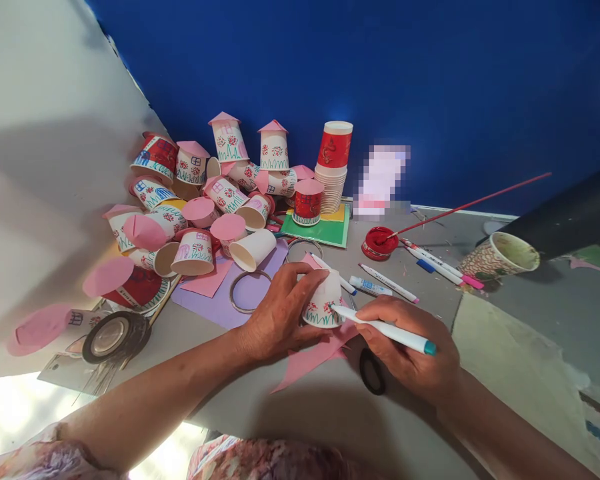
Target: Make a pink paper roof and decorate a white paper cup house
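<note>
My left hand (280,310) grips an upturned white paper cup (325,300) drawn with red flowers and green grass, holding it on a pink paper sheet (310,357). My right hand (410,347) holds a white marker with a teal end (385,329), its tip touching the cup's lower side. A black tape ring (371,373) lies just under my right hand.
A heap of decorated cups with pink paper roofs (200,193) fills the back left, beside a stack of red cups (333,167). A red paint lid with a brush (379,241), loose markers (387,283), a patterned cup (500,257), a tape roll (115,335) and wire rings (247,290) lie around.
</note>
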Tool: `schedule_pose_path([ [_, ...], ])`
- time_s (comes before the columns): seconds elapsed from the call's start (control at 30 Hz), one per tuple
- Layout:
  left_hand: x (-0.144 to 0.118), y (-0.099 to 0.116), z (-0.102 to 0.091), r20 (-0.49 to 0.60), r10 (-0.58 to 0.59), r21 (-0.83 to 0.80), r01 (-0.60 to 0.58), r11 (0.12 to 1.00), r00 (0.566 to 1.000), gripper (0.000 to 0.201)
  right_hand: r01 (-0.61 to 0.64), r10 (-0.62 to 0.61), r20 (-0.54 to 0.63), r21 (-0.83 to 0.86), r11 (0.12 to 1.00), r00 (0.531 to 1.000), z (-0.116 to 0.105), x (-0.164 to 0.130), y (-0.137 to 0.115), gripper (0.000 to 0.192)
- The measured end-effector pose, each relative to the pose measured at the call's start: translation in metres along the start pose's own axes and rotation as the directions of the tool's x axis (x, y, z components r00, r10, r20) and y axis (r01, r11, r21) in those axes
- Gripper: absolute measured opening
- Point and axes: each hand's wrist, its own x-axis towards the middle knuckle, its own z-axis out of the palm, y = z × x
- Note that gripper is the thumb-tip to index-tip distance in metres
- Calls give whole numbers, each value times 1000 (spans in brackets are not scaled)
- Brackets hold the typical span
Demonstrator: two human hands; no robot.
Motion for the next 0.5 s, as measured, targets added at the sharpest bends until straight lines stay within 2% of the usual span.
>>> schedule_pose_path([
  [0.5, 1, 0, 1, -10, 1, 18, -1, 1000, 1000, 88, 30, -30, 36, 6, 1000, 999, 1, -1, 1, 6],
])
